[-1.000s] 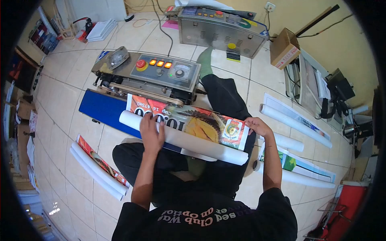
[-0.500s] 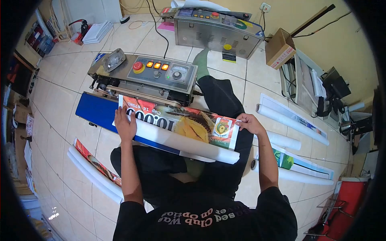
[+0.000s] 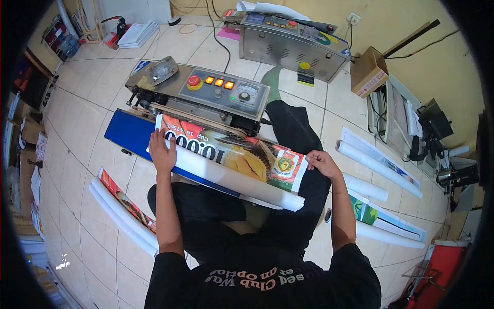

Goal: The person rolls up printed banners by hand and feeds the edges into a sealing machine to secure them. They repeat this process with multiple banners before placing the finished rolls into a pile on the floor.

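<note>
A partly rolled printed banner lies across the blue bed of a metal band-sealer-like machine, its far edge along the machine's front. White backing shows on the rolled near part. My left hand rests on the banner's left end, fingers stretched out over the print and thumb against the roll. At the right end, my right hand pinches the banner's edge beside a round emblem. The machine's panel has a red stop button and several lit orange switches.
A second metal machine stands farther back by the wall. Rolled banners lie on the tiled floor: one at left, several at right, including one roll. A cardboard box stands at back right. A black cable runs behind the machine.
The view has shifted, so the room appears farther right. Against the machine, the banner and both hands have moved a little to the left. Both hands keep their places on the banner.
</note>
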A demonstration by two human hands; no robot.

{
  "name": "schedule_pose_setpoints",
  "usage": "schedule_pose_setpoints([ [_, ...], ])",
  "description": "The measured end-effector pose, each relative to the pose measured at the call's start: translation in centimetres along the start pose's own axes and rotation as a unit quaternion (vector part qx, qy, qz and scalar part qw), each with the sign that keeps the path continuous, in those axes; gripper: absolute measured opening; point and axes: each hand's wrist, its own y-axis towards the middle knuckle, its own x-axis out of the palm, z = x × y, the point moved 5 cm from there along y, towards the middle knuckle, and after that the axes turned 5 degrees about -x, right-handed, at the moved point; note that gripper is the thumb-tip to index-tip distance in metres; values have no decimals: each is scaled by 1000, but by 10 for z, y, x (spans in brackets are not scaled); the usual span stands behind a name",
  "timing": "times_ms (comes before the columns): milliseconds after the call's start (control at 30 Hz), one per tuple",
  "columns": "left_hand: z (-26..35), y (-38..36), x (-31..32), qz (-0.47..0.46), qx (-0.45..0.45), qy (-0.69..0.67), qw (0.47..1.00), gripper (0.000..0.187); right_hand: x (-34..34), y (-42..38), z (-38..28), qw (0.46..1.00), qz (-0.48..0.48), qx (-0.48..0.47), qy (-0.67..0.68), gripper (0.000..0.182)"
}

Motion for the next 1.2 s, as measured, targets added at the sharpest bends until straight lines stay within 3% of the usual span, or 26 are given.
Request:
schedule_pose_setpoints([
  [133, -7, 5, -3, -1, -14, 11, 1000, 49, 7, 6, 0, 999, 36, 5, -12, 19],
  [567, -30, 25, -10, 8, -17, 5, 1000, 47, 27, 30, -21, 1000, -3, -6, -29, 12],
  [900, -68, 46, -5, 47, 29, -3, 998, 45, 45, 52, -32, 992, -9, -15, -123, 22],
  [1033, -67, 51, -11, 18, -28, 6, 999, 48, 55, 58, -28, 998, 16, -9, -63, 21],
  [1200, -73, 59, -15, 8, -34, 6, 999, 48, 64, 64, -21, 997, 73, -12, -4, 20],
])
